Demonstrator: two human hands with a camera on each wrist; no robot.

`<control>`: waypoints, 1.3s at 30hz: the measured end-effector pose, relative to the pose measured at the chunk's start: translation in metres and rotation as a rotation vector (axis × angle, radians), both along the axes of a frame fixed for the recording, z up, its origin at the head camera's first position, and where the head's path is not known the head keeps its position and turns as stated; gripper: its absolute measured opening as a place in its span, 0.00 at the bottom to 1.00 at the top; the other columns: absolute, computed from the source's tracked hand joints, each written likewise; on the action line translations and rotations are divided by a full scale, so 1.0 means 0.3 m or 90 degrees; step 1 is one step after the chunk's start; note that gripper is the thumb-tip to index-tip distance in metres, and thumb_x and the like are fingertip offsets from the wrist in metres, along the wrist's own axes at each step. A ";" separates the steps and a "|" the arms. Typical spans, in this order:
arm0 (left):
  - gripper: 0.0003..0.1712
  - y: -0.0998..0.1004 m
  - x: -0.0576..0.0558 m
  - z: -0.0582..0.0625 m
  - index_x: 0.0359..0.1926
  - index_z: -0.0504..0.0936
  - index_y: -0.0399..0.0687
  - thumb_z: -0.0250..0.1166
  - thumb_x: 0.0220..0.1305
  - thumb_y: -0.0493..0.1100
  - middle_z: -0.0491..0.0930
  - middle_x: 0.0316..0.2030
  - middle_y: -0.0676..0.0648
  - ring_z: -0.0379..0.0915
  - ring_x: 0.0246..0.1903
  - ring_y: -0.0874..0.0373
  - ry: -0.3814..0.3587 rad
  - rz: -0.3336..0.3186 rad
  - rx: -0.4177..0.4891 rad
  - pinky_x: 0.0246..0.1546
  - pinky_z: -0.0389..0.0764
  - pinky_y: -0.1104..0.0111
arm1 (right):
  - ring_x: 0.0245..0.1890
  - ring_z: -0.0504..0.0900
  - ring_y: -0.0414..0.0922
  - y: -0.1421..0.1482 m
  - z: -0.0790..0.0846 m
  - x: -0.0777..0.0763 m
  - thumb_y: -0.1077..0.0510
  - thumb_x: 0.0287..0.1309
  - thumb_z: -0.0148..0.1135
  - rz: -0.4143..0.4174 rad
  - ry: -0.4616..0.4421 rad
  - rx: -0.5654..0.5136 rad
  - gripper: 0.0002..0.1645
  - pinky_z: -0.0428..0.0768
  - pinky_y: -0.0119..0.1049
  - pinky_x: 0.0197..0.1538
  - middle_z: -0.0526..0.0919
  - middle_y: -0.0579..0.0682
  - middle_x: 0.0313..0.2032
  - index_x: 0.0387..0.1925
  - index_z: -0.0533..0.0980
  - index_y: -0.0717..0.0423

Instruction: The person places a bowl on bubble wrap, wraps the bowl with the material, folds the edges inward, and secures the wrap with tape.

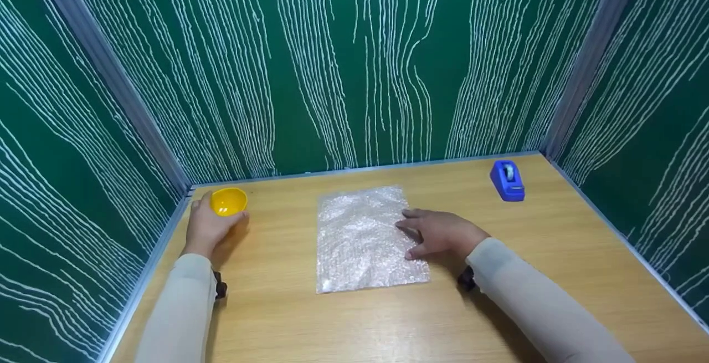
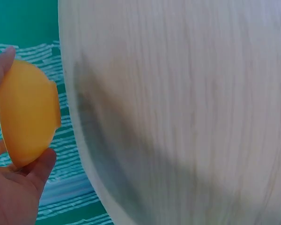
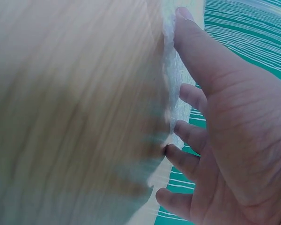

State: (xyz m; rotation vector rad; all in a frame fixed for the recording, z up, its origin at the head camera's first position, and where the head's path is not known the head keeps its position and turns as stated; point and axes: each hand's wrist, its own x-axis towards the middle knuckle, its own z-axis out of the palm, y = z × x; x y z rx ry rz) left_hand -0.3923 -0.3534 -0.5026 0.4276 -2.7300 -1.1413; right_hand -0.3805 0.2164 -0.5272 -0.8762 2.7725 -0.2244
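Observation:
My left hand grips a small yellow bowl by its sides, near the table's back left corner. In the left wrist view the bowl sits between the thumb and the fingers, its footed base facing the table and a gap showing beneath it. A sheet of bubble wrap lies flat in the middle of the table. Over its right edge my right hand is spread, fingertips at the plastic. From the right wrist view, the thumb and fingers of that hand reach along the bubble wrap, apart from one another.
A blue tape dispenser stands at the back right of the wooden table. Green walls with white wavy lines rise along the back and both sides, joined by grey corner posts.

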 end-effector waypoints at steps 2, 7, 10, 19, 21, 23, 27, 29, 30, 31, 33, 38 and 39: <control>0.72 0.018 0.006 0.007 0.93 0.46 0.47 0.85 0.65 0.58 0.60 0.83 0.33 0.64 0.77 0.32 0.002 -0.007 -0.001 0.87 0.64 0.37 | 0.88 0.65 0.64 -0.002 0.001 0.001 0.23 0.66 0.74 -0.007 -0.008 0.001 0.55 0.68 0.65 0.86 0.63 0.54 0.89 0.86 0.70 0.38; 0.70 0.070 0.012 0.030 0.93 0.48 0.49 0.85 0.65 0.57 0.60 0.83 0.33 0.64 0.76 0.33 0.021 -0.026 -0.011 0.87 0.64 0.38 | 0.89 0.64 0.62 -0.005 0.004 0.001 0.22 0.64 0.75 -0.024 -0.020 0.000 0.55 0.67 0.64 0.87 0.62 0.51 0.90 0.86 0.70 0.34; 0.70 0.107 0.014 0.043 0.93 0.49 0.50 0.85 0.65 0.58 0.59 0.83 0.33 0.64 0.76 0.33 0.026 -0.036 -0.017 0.87 0.65 0.38 | 0.89 0.63 0.60 -0.006 0.005 0.002 0.22 0.64 0.75 -0.030 -0.021 0.002 0.55 0.66 0.63 0.88 0.62 0.49 0.90 0.86 0.70 0.32; 0.71 0.244 0.029 0.074 0.93 0.50 0.56 0.86 0.63 0.60 0.54 0.86 0.36 0.65 0.76 0.35 0.033 -0.078 -0.019 0.86 0.66 0.40 | 0.90 0.62 0.60 -0.008 0.005 0.008 0.24 0.65 0.75 -0.033 -0.031 0.001 0.54 0.65 0.64 0.88 0.61 0.49 0.90 0.86 0.69 0.32; 0.70 0.276 0.030 0.082 0.93 0.52 0.56 0.86 0.63 0.60 0.55 0.85 0.36 0.64 0.76 0.34 0.040 -0.093 -0.027 0.86 0.67 0.38 | 0.90 0.62 0.61 -0.009 0.004 0.008 0.24 0.65 0.75 -0.028 -0.028 0.005 0.55 0.65 0.64 0.88 0.61 0.50 0.90 0.87 0.69 0.33; 0.70 0.310 0.028 0.088 0.93 0.53 0.55 0.87 0.62 0.61 0.56 0.85 0.36 0.64 0.76 0.34 0.047 -0.109 -0.035 0.85 0.68 0.37 | 0.90 0.61 0.61 -0.008 0.005 0.006 0.24 0.66 0.75 -0.020 -0.024 0.013 0.55 0.66 0.63 0.88 0.61 0.51 0.91 0.87 0.69 0.34; 0.70 0.380 0.028 0.099 0.92 0.56 0.56 0.87 0.59 0.63 0.57 0.84 0.37 0.65 0.75 0.34 0.055 -0.141 -0.054 0.82 0.72 0.35 | 0.90 0.61 0.62 -0.005 0.006 0.002 0.24 0.66 0.74 -0.007 -0.017 0.020 0.55 0.67 0.63 0.87 0.61 0.53 0.90 0.87 0.68 0.37; 0.70 0.416 0.034 0.103 0.91 0.57 0.58 0.88 0.58 0.63 0.58 0.83 0.38 0.67 0.75 0.35 0.052 -0.159 -0.053 0.81 0.73 0.36 | 0.90 0.61 0.62 -0.004 0.005 0.002 0.24 0.66 0.75 -0.011 -0.022 0.014 0.55 0.66 0.64 0.88 0.60 0.53 0.91 0.87 0.69 0.36; 0.70 0.434 0.038 0.104 0.91 0.58 0.59 0.88 0.57 0.63 0.59 0.83 0.39 0.68 0.74 0.36 0.050 -0.165 -0.053 0.81 0.74 0.37 | 0.90 0.61 0.62 -0.004 0.004 0.002 0.25 0.66 0.75 -0.012 -0.025 0.011 0.55 0.66 0.64 0.88 0.60 0.53 0.91 0.87 0.69 0.36; 0.69 0.451 0.042 0.105 0.91 0.58 0.61 0.89 0.57 0.63 0.59 0.83 0.40 0.69 0.74 0.37 0.049 -0.173 -0.051 0.80 0.75 0.37 | 0.90 0.60 0.61 -0.004 0.004 0.003 0.25 0.66 0.75 -0.016 -0.029 0.009 0.55 0.65 0.63 0.88 0.60 0.52 0.91 0.87 0.69 0.35; 0.69 0.482 0.049 0.106 0.91 0.59 0.62 0.89 0.56 0.62 0.59 0.83 0.41 0.70 0.74 0.37 0.048 -0.186 -0.049 0.80 0.76 0.39 | 0.90 0.60 0.61 -0.004 0.004 0.006 0.25 0.66 0.76 -0.022 -0.035 0.002 0.55 0.64 0.64 0.88 0.60 0.51 0.91 0.87 0.69 0.35; 0.69 0.546 0.057 0.106 0.90 0.60 0.64 0.89 0.55 0.63 0.62 0.83 0.42 0.73 0.72 0.40 0.045 -0.208 -0.036 0.79 0.78 0.42 | 0.91 0.59 0.59 -0.006 0.003 0.007 0.26 0.65 0.76 -0.031 -0.045 -0.003 0.54 0.63 0.64 0.89 0.60 0.49 0.91 0.87 0.69 0.33; 0.69 0.558 0.058 0.106 0.90 0.61 0.64 0.89 0.54 0.63 0.63 0.82 0.43 0.73 0.72 0.41 0.044 -0.214 -0.031 0.79 0.79 0.42 | 0.91 0.59 0.59 -0.005 0.002 0.006 0.26 0.65 0.76 -0.030 -0.044 -0.001 0.54 0.63 0.64 0.89 0.60 0.49 0.91 0.87 0.69 0.32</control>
